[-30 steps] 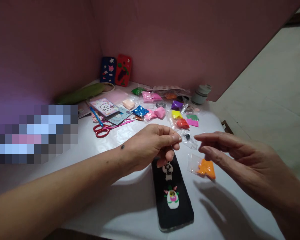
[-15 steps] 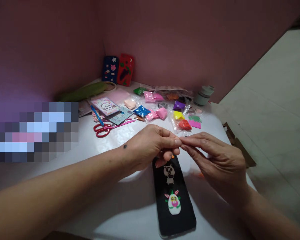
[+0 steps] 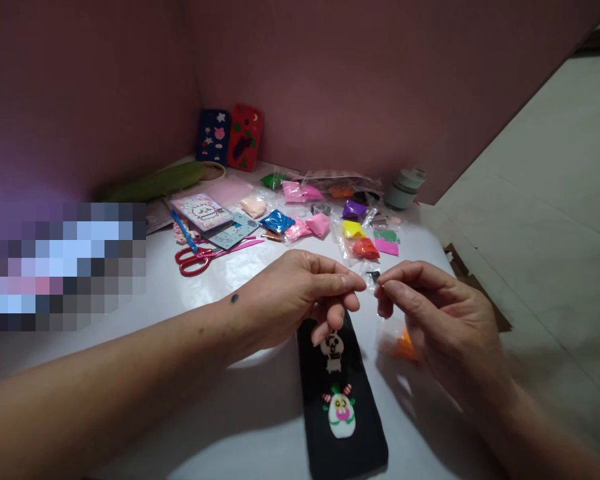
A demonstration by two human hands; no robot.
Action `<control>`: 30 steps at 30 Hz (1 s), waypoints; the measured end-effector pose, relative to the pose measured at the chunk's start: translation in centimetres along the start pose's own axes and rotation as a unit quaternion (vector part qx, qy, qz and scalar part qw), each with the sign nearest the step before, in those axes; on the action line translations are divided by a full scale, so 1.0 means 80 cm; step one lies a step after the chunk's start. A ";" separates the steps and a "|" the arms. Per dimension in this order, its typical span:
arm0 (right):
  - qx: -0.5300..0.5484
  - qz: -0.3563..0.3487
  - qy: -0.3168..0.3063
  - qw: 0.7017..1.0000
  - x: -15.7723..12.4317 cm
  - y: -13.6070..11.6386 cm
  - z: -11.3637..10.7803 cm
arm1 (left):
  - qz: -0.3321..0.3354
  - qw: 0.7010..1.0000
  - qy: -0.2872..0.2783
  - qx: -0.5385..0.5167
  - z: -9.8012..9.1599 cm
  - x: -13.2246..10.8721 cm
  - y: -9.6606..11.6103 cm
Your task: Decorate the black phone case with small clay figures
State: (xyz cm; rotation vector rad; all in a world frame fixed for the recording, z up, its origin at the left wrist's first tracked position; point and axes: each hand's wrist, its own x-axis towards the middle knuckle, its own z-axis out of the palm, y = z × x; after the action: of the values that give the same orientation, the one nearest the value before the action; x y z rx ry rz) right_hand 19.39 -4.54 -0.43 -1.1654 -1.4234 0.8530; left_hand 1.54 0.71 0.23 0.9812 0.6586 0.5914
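My left hand [image 3: 315, 290] is above the far end of a black phone case [image 3: 365, 433], its thumb and forefinger pressed together. To its right, my right hand [image 3: 440, 320] pinches thumb against forefinger, the tips a small gap away from the left ones. Whatever either pinch holds is too small to make out. The case lies on the white table, bearing a white figure with green and pink parts [image 3: 342, 417] and a pale cartoon figure [image 3: 333, 350] partly behind my left fingers. A packet of orange clay [image 3: 405, 343] is half hidden under my right hand.
Behind my hands lie several bags of coloured clay, including blue [image 3: 278, 221] and red [image 3: 366, 249], and red-handled scissors [image 3: 193, 261]. Decorated blue [image 3: 213, 137] and red [image 3: 246, 137] cases lean on the wall. A jar [image 3: 405, 188] stands at the back right.
My hands were touching at the fingertips and have drawn apart, the right one moving right. The orange packet and a small dark piece beyond the fingers now show more. The view has shifted slightly.
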 end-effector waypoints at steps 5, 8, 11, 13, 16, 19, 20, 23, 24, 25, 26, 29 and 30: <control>0.149 0.111 -0.014 0.982 0.005 -0.003 0.004 | 0.013 0.999 0.009 0.043 0.002 0.000 0.001; 0.184 0.148 -0.016 0.972 0.006 -0.007 0.007 | 0.017 0.998 0.012 0.066 0.004 -0.001 0.002; 0.195 0.154 -0.015 0.969 0.008 -0.007 0.008 | 0.014 0.995 0.015 0.093 0.004 -0.001 0.003; 0.199 0.153 -0.014 0.968 0.009 -0.007 0.009 | 0.015 0.994 0.016 0.108 0.005 -0.001 0.003; 0.204 0.152 -0.016 0.967 0.009 -0.006 0.009 | 0.018 0.992 0.018 0.120 0.006 -0.001 0.004; 0.210 0.157 -0.029 0.965 0.007 -0.008 0.009 | 0.020 0.991 0.017 0.130 0.006 -0.001 0.004; 0.212 0.160 -0.033 0.963 0.006 -0.008 0.008 | 0.021 0.991 0.016 0.133 0.006 -0.001 0.004; 0.221 0.169 -0.039 0.960 0.006 -0.008 0.007 | 0.027 0.991 0.013 0.132 0.005 -0.001 0.003; 0.223 0.172 -0.038 0.959 0.006 -0.008 0.007 | 0.033 0.991 0.015 0.126 0.005 -0.002 0.004; 0.225 0.177 -0.036 0.958 0.007 -0.008 0.007 | 0.041 0.992 0.017 0.121 0.005 -0.002 0.004; 0.227 0.183 -0.034 0.956 0.007 -0.008 0.007 | 0.051 0.991 0.023 0.120 0.006 -0.003 0.005; 0.230 0.206 -0.024 0.951 0.006 -0.008 0.007 | 0.088 0.982 0.047 0.159 0.009 -0.006 0.007; 0.231 0.213 -0.021 0.949 0.006 -0.008 0.008 | 0.106 0.976 0.053 0.184 0.010 -0.008 0.007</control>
State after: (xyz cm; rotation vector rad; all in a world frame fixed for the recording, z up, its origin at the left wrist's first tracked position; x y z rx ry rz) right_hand 18.65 -4.22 0.19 -1.1014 -0.9340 1.4325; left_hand 1.60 0.07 1.17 1.3856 0.7820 0.7281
